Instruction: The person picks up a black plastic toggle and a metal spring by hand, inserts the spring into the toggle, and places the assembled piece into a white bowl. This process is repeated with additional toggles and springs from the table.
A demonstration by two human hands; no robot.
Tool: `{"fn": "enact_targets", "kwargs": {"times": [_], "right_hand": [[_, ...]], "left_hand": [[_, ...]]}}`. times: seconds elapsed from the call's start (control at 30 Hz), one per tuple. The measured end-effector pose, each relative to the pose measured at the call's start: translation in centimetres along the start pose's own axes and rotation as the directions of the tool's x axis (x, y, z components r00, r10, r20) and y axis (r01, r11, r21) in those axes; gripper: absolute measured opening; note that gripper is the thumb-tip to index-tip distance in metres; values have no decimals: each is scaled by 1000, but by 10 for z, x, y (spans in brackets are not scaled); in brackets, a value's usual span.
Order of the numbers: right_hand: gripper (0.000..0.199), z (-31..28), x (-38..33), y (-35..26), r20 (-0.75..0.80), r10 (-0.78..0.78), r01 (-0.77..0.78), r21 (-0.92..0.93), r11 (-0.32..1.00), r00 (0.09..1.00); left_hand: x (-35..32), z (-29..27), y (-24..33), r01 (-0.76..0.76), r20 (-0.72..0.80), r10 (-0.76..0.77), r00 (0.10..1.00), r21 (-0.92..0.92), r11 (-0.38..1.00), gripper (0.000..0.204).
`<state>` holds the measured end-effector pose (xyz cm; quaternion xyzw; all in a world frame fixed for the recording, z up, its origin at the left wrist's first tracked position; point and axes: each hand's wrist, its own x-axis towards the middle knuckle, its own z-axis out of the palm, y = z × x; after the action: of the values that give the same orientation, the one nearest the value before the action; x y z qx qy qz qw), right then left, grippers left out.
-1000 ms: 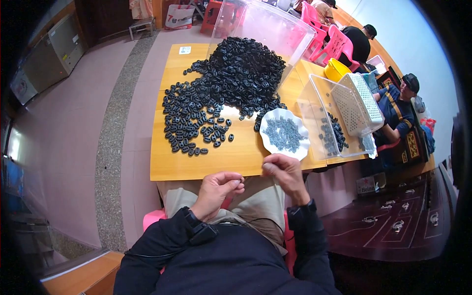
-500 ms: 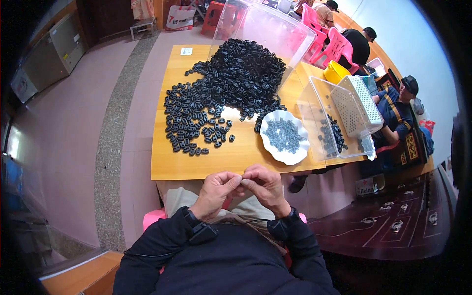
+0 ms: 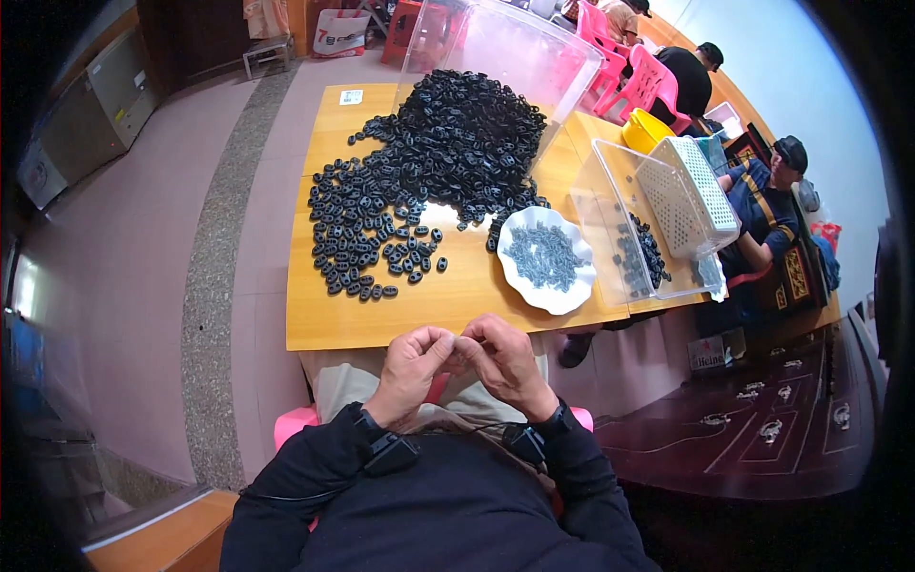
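Observation:
Over my lap, just off the table's near edge, my left hand [image 3: 415, 370] and my right hand [image 3: 500, 362] meet at the fingertips. Both are closed in a pinch, and whatever they hold is too small or hidden to make out. Ahead of them a white wavy-rimmed plate [image 3: 515, 286] carries many small clear-grey pieces [image 3: 545, 255]. A big heap of small black oval parts with two holes [image 3: 467, 143] covers the far part of the wooden table [image 3: 429, 319]. Several loose black parts [image 3: 367, 243] lie spread toward the left.
A large clear bin [image 3: 562, 71] lies behind the heap. To the right, a clear box [image 3: 610, 276] holds black parts, beside a white perforated basket [image 3: 686, 191] and a yellow bowl [image 3: 648, 131]. A co-worker [image 3: 767, 214] sits at the right; others sit farther back near pink chairs [image 3: 653, 81].
The view has shifted slightly, so the table sits a little more to the left. My hands stay together at the fingertips, with the right fingers tilted slightly differently.

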<state>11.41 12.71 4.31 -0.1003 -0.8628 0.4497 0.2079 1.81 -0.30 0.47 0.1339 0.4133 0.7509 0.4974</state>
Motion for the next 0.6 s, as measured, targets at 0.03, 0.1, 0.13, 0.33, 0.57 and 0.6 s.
{"fn": "enact_targets", "kwargs": {"times": [0.03, 0.1, 0.13, 0.33, 0.57, 0.6], "right_hand": [[11, 0, 0, 1, -2, 2, -2, -1, 1000, 1000], [11, 2, -1, 5, -5, -13, 13, 63, 998, 1000], [11, 2, -1, 5, -7, -11, 11, 63, 998, 1000], [6, 5, 0, 4, -24, -69, 69, 3, 998, 997], [9, 4, -4, 9, -47, -183, 176, -117, 977, 982], [10, 2, -4, 10, -49, -208, 198, -161, 967, 977]], "left_hand": [[0, 0, 0, -8, -4, 8, 1000, 2, 1000, 18], [1, 0, -1, -7, -6, 7, 1000, 0, 1000, 18], [1, 0, -2, -8, -10, 8, 1000, -2, 1000, 18], [2, 0, -1, -9, -37, 10, 999, 15, 1000, 19], [5, -2, -4, -31, -94, 34, 995, 36, 999, 19], [4, -1, -2, -21, -126, 24, 992, 26, 999, 19]]}}
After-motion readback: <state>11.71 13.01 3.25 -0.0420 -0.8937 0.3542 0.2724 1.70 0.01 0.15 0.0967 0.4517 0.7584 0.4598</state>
